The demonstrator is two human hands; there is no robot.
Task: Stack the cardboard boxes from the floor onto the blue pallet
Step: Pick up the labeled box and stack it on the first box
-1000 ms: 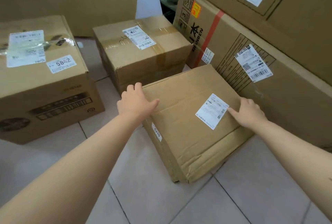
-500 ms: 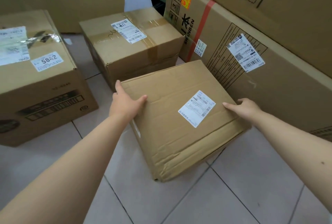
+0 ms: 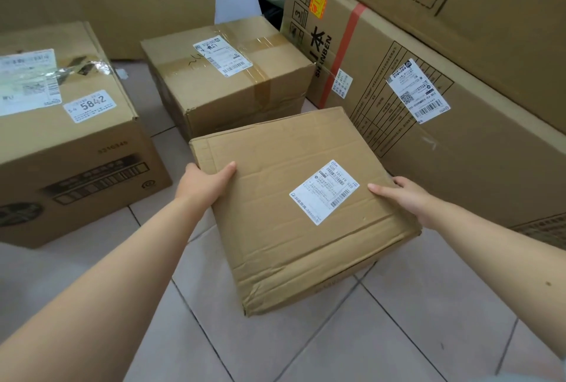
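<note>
two hands (image 3: 205,184) (image 3: 407,197), one box (image 3: 294,207)

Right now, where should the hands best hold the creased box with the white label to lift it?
Grip the creased box by its two opposite side edges, left hand from the left and right hand from the right, fingers under. It is wide and flat, and its near edge is crushed, so the sides probably carry it better.
</note>
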